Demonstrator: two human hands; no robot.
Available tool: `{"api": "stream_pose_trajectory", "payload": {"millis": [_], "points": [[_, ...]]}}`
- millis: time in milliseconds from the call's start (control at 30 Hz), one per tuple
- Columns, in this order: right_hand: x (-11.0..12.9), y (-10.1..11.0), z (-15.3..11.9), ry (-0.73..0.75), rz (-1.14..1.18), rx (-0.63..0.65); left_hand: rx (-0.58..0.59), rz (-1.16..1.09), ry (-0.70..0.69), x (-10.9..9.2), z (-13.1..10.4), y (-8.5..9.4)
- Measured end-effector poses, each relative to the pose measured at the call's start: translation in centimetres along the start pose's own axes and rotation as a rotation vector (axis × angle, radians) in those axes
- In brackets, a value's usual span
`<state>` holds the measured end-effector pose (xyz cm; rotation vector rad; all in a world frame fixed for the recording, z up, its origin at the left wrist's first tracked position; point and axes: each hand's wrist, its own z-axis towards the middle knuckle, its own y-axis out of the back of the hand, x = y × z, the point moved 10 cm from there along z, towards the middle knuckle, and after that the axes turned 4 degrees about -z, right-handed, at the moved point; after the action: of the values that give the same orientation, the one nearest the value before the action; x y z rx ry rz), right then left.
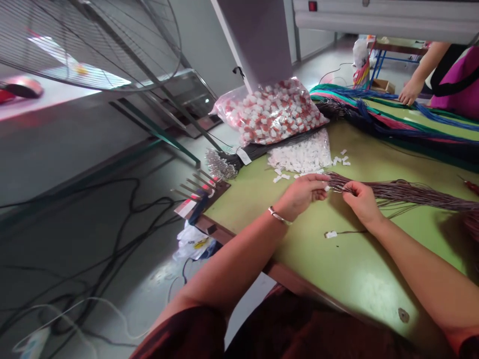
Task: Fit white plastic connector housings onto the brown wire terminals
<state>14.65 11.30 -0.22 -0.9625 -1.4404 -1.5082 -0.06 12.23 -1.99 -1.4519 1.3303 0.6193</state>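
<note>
My left hand (305, 196), with a bracelet at the wrist, pinches a small white connector (327, 188) at its fingertips. Close to its right, my right hand (362, 202) has thumb and forefinger closed on the end of a thin brown wire. Both hands are at the left end of a long bundle of brown wires (407, 192) on the green table (318, 269). Below them lies a wire with a white connector (331, 234) on its end. Loose white connectors (285, 176) are scattered beside an open-looking bag of white connectors (303, 152).
A clear bag of white and orange parts (277, 112) and black wires (258, 149) lie behind. Metal prongs (192, 187) stand at the left corner. Coloured wires (392, 119) cross the back, near another person's hand (410, 91). A fan (112, 45) is upper left.
</note>
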Motion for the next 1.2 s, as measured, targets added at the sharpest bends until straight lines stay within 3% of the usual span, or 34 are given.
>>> {"api": "stream_pose_trajectory", "payload": {"millis": [100,233,667,833,967,1200], "points": [[0.3,0.6,-0.3,0.005,-0.021,-0.059,0.027,-0.144,0.043,1.2,0.2,-1.0],[0.3,0.3,-0.2,0.009,-0.049,-0.059,0.096,-0.159,0.05,2.1,0.4,-1.0],[0.6,0.6,-0.4,0.005,-0.063,-0.07,0.142,0.0,-0.1,1.3,0.3,-0.6],[0.7,0.3,-0.5,0.053,-0.132,-0.077,0.169,0.018,-0.089,2.1,0.3,-1.3],[1.4,0.3,-0.6,0.094,-0.182,-0.103,0.197,-0.053,-0.077,2.7,0.2,-2.1],[1.2,0.6,-0.6,0.085,-0.176,-0.106,0.156,-0.18,-0.042,2.7,0.5,-1.0]]}}
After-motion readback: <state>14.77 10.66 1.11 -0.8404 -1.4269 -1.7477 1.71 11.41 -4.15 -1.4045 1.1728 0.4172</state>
